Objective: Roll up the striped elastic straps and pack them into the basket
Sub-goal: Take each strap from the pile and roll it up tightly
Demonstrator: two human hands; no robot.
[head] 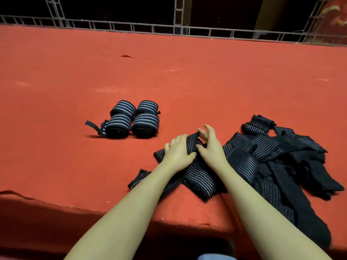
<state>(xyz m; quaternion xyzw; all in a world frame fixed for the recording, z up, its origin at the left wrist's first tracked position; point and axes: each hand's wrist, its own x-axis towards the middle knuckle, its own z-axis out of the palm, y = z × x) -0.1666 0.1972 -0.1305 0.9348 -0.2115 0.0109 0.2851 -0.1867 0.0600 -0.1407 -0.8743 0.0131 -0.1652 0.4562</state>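
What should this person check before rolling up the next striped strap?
1. Both hands on the strap: ok; left hand and right hand grip the strap end.
2. Strap free of the loose pile: cannot tell; they overlap.
3. Finished rolls out of the way: ok, set apart to the left.
4. Room on the red surface: ok.
5. Basket within reach: cannot tell; none in view.

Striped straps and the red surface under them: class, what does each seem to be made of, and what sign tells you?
Rolled straps and loose straps: likely woven elastic fabric, matte black with pale stripes; they drape, crease and roll softly. Red surface: probably felt or short-pile carpet, matte and fuzzy-looking with pale scuffs, though the material is uncertain.
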